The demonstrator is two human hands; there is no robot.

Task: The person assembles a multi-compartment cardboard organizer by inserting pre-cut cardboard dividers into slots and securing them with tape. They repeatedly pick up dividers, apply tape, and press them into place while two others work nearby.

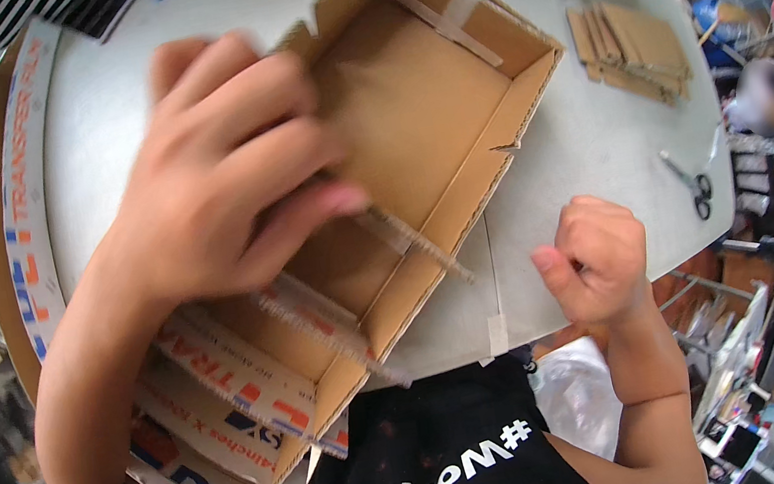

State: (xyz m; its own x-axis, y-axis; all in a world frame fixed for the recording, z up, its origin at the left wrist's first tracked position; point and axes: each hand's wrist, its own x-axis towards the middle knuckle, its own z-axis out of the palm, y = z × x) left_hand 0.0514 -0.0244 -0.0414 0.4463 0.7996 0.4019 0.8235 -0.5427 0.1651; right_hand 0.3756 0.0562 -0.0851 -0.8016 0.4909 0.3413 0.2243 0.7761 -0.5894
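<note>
A shallow open cardboard box lies at a slant on the table, with cardboard dividers standing across its near part. My left hand, blurred, is over the box's left side with its fingers curled. Its lowest fingertip is close to the end of one cardboard divider; whether it grips that divider is hidden. Printed cardboard strips cross the box below my left wrist. To the right of the box, my right hand is closed in a loose fist above the table edge, with nothing visible in it.
Flat cardboard pieces are stacked at the far right of the white table. Black-handled scissors lie near its right edge. A piece of clear tape hangs at the front edge. A long printed carton stands along the left.
</note>
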